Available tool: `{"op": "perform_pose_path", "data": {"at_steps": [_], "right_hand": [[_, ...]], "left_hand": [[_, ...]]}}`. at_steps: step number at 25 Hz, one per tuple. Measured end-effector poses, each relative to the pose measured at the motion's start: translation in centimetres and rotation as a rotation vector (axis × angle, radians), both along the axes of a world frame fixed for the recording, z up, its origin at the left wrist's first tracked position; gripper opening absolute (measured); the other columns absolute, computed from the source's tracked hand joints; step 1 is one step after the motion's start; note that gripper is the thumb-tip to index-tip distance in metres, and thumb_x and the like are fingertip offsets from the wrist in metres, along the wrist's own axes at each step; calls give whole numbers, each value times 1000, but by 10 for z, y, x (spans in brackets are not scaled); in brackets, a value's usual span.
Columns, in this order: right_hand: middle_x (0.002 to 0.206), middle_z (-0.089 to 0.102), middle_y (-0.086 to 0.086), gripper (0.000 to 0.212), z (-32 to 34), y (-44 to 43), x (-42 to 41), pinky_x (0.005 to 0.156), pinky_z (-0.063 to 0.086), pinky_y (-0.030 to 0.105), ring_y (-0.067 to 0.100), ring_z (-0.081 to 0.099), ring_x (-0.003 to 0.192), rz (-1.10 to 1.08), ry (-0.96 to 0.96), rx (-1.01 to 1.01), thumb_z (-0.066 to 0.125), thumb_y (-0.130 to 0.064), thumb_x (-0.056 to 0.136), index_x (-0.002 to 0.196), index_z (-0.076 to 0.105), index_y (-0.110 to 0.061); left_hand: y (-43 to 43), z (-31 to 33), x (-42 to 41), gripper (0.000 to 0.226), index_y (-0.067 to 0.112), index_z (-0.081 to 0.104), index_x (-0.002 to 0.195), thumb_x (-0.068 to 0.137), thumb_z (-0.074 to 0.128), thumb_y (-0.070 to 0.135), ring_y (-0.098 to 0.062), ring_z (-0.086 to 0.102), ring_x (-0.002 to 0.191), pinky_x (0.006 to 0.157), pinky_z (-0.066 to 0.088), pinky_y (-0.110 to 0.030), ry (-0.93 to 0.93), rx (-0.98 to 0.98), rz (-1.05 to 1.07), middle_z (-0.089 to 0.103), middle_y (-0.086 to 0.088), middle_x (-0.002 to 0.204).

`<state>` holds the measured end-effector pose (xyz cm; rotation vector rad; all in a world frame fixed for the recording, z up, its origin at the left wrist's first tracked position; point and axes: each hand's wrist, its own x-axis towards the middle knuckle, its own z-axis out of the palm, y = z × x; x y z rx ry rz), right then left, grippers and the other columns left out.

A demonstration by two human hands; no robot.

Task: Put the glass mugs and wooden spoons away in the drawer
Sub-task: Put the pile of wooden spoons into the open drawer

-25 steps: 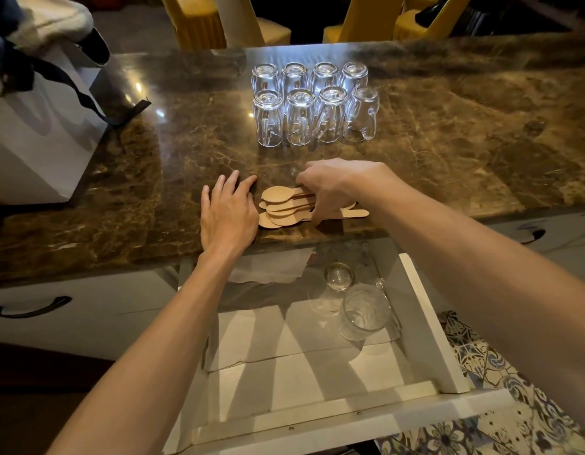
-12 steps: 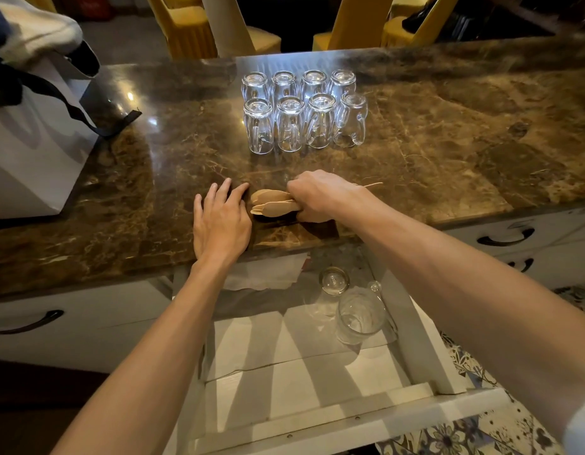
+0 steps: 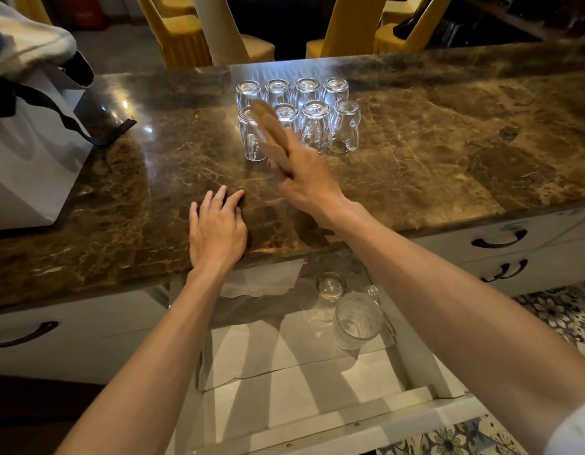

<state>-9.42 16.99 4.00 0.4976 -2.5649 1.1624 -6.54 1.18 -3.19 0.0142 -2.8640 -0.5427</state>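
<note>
My right hand (image 3: 306, 178) is raised above the marble counter (image 3: 432, 152), shut on a blurred bunch of wooden spoons (image 3: 272, 136) whose bowls point up and left, in front of the glasses. Several glass mugs (image 3: 314, 123) stand upside down in two rows at the counter's back. My left hand (image 3: 217, 231) lies flat on the counter near its front edge, fingers spread, holding nothing. Below, the white drawer (image 3: 317, 421) stands pulled out, and two glass mugs (image 3: 356, 320) lie in its back right part.
A white bag (image 3: 25, 152) with dark straps stands on the counter's left end. Yellow chairs (image 3: 186, 34) are behind the counter. Shut drawers with black handles (image 3: 499, 239) flank the pulled-out one. Patterned floor tiles (image 3: 560, 313) show at the right.
My right hand has gathered the wooden spoons off the counter and lifted them up and away from the front edge. My left hand has stayed flat in place.
</note>
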Motion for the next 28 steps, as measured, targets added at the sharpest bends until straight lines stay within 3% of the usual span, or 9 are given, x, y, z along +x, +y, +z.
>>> {"op": "perform_pose_path", "data": {"at_steps": [2,4,7,12,16,18,20,24,28], "right_hand": [[81,65,9,30,-2,-7,2,57,50,28,22,62,65,-117,21,-324,58,-16,91,114,51,2],[73,64,4,29,-4,-10,2,56,49,26,19,60,60,-263,60,-494,65,-22,87,101,60,3],[72,69,17,29,-7,-14,1,65,55,44,30,69,71,-282,27,-690,72,-22,81,80,63,6],[60,66,15,31,-20,-18,6,61,52,41,28,64,57,-275,100,-572,77,-19,76,67,63,6],[71,58,-8,29,-23,-17,9,62,50,29,12,56,64,-157,81,-478,77,-16,76,91,60,3],[69,52,-16,23,-21,-19,8,60,43,19,3,50,61,-152,105,-444,75,-15,77,88,59,-3],[65,51,-16,20,-21,-20,6,57,42,17,2,49,59,-160,93,-443,76,-17,77,81,60,-6],[71,56,-7,26,-16,-20,5,60,45,19,7,53,62,-129,89,-487,76,-19,78,90,61,-2],[69,52,-16,26,-13,-24,3,57,43,13,0,51,61,-154,166,-485,76,-17,76,89,60,-1]], "left_hand": [[1,1,1,41,26,41,139,99,30,24,-19,19,142,117,4,-40,-3,6,0,32,-2,151],[2,2,1,41,25,42,139,100,30,24,-19,19,142,117,4,-40,-5,7,1,33,-2,151],[2,3,1,41,26,42,139,100,30,24,-19,19,142,118,4,-40,-10,1,9,32,-2,151],[3,5,1,41,26,40,140,100,29,25,-19,18,142,118,5,-41,-24,-10,9,31,-2,152],[3,5,1,42,26,40,140,99,30,24,-18,18,143,118,5,-41,-25,-20,17,31,-1,152],[3,5,1,41,26,41,139,99,30,24,-18,18,143,118,5,-41,-25,-15,17,31,-1,152],[4,5,2,41,26,41,139,99,30,24,-18,18,143,118,5,-41,-24,-15,15,31,-1,152],[3,5,1,41,25,41,139,99,31,23,-18,18,142,118,4,-41,-12,-4,10,32,-2,151],[3,6,2,41,24,41,139,99,31,23,-18,18,142,118,4,-41,-13,6,14,32,-2,151]]}}
